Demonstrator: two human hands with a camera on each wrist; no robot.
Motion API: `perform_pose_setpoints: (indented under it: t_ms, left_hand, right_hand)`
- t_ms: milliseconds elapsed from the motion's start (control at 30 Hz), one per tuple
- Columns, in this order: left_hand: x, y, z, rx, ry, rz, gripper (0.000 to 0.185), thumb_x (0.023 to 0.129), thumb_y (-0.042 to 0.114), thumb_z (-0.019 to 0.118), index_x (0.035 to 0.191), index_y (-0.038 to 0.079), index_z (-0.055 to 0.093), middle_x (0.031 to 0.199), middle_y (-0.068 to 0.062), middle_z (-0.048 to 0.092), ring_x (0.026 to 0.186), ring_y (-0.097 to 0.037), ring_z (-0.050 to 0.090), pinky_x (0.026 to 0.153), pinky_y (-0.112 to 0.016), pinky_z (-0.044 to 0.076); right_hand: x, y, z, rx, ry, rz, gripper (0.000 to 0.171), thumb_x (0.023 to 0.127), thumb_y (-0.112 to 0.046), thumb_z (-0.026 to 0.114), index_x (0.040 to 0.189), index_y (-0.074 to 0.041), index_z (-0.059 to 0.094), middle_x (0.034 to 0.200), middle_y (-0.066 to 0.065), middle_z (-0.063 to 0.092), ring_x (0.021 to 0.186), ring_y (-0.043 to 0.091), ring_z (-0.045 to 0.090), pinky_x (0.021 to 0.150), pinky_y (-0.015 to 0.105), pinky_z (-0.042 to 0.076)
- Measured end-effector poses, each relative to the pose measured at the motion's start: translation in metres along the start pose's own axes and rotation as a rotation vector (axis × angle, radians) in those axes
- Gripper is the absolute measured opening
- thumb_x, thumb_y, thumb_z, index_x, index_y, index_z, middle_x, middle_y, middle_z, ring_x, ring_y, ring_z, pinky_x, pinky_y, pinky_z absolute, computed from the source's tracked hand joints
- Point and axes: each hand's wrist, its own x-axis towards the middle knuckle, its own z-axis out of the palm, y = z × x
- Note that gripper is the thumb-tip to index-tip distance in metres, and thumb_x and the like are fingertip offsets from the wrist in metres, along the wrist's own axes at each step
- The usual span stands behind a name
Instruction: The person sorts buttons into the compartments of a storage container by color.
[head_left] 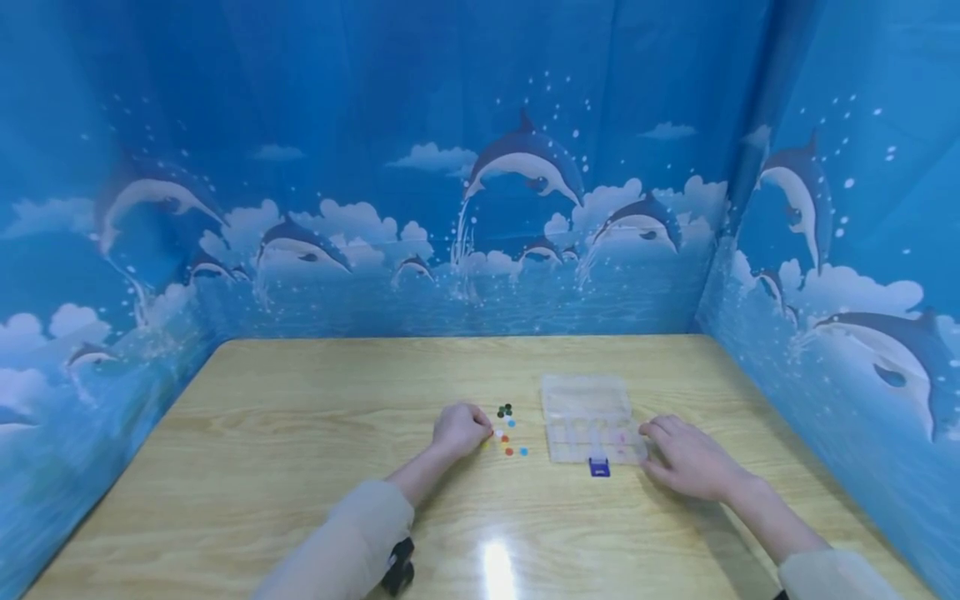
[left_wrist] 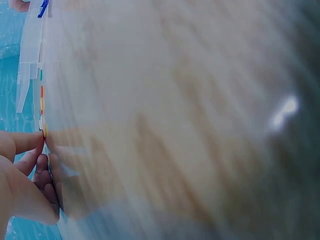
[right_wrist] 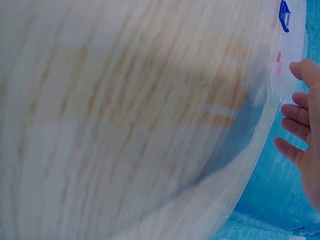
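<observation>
**Head view: small beads loose beside an open organiser box**

Head camera looks down on a wooden table walled in by a blue dolphin-print backdrop. The left hand rests knuckles-up just beside a scatter of small coloured beads, its fingers curled under. In the left wrist view the thumb and fingertips meet at the near end of the bead row, apparently nipping one bead, though blur keeps this uncertain. The right hand lies flat, fingers relaxed and slightly spread, fingertips touching the right edge of a clear compartment box with its lid folded back and a blue latch at the near edge.

Risks, as I judge them:
- Beads this small are round-edged and light; a loose pinch could let one roll off across the smooth tabletop.
- The curled left hand sits close to the scatter, so a careless drag could sweep neighbours away.
- The box is light plastic; if the right hand's steadying touch slips, the box may slide or a bead land in the wrong compartment.
</observation>
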Motion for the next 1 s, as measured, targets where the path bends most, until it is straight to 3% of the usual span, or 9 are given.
perform_pose_setpoints:
  t_ms: [467, 733, 1000]
  left_hand:
    - [-0.0008, 0.0007, -0.0021, 0.025, -0.016, 0.006, 0.005, 0.075, 0.014, 0.072, 0.072, 0.012, 0.069, 0.076, 0.005, 0.061, 0.08, -0.018, 0.054, 0.086, -0.041, 0.039]
    - [0.0017, 0.0012, -0.0034, 0.025, -0.02, -0.016, 0.008, 0.078, 0.01, 0.066, 0.071, 0.014, 0.07, 0.086, 0.002, 0.065, 0.09, -0.022, 0.056, 0.089, -0.04, 0.04]
    - [0.0029, 0.001, -0.0044, -0.001, -0.037, -0.039, 0.009, 0.081, 0.01, 0.064, 0.075, 0.013, 0.07, 0.087, 0.0, 0.065, 0.089, -0.022, 0.057, 0.084, -0.037, 0.043]
  right_hand:
    - [0.0001, -0.0005, -0.0001, 0.005, 0.005, 0.004, 0.045, 0.079, -0.025, 0.069, 0.11, 0.007, 0.057, 0.105, 0.017, 0.058, 0.099, 0.032, 0.054, 0.087, 0.048, 0.044]
    - [-0.0002, 0.0003, 0.0007, 0.004, 0.012, -0.005, 0.046, 0.079, -0.025, 0.069, 0.11, 0.007, 0.057, 0.105, 0.018, 0.058, 0.099, 0.033, 0.054, 0.087, 0.048, 0.044]
    - [0.0, 0.0004, 0.0013, 0.008, 0.007, 0.003, 0.046, 0.079, -0.024, 0.069, 0.111, 0.007, 0.057, 0.105, 0.018, 0.058, 0.099, 0.033, 0.054, 0.087, 0.048, 0.044]
